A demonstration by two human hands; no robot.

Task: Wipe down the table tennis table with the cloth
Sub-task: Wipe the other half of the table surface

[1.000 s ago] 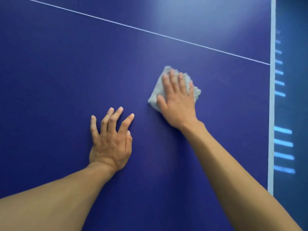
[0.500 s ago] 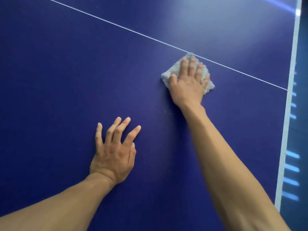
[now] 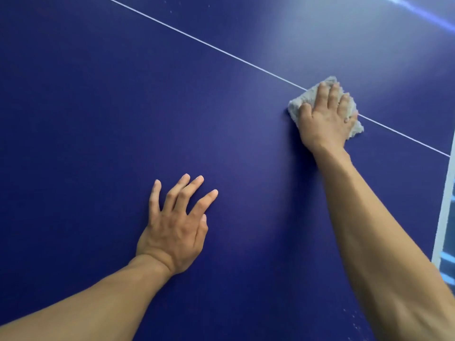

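Right hand (image 3: pixel 325 121) at 2 o'clock in view, lying flat on cloth (image 3: pixel 296 104). Fingers are straight and laid over it, pressing it to table (image 3: pixel 98 107), not curled round it. Thumb runs along cloth's 9 o'clock side.

Cloth is grey, fluffy, bunched into a pad. It shows past the fingertips at 12 and past the little finger at 4. It sits right on thin white line (image 3: pixel 197 41), which runs from 11 o'clock at top to 3 o'clock at right and passes under cloth.

Left hand (image 3: pixel 174 232) at 7 o'clock, palm down on bare table, fingers spread and straight, holding nothing, pointing to 1 o'clock. Cannot tell if it bears weight. Hands well apart; cloth lies at 2 o'clock from left hand.

Left forearm (image 3: pixel 86 303) is bare and enters from 8 o'clock corner. Right forearm (image 3: pixel 384 242) is bare and enters from 5 o'clock.

Table is dark blue and fills nearly the whole view. White edge stripe (image 3: pixel 443 217) at 4 o'clock, far right. Pale glare (image 3: pixel 307 25) at 1 o'clock, beyond line. Tiny pale specks (image 3: pixel 354 318) at 5 o'clock, just beside right forearm.
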